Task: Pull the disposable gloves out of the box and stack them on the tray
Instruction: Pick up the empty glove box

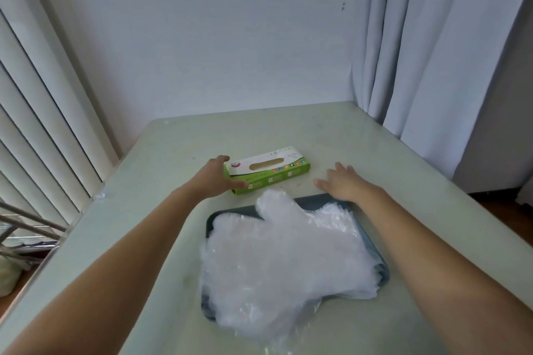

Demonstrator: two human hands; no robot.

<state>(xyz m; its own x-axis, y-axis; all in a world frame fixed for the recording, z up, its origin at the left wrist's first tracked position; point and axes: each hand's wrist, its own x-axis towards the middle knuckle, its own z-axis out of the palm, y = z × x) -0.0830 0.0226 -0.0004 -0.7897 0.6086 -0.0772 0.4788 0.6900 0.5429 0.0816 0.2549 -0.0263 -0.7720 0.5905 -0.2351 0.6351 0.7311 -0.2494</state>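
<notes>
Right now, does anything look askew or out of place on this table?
The glove stack overflows the tray: its near edge spills onto the table, and the thumb overhangs the far rim toward the box.

A green-and-white box lies flat, slot upward, toward the table's far edge. Clear gloves, thickly stacked, blanket the dark tray nearer, overhanging its near rim.
</notes>
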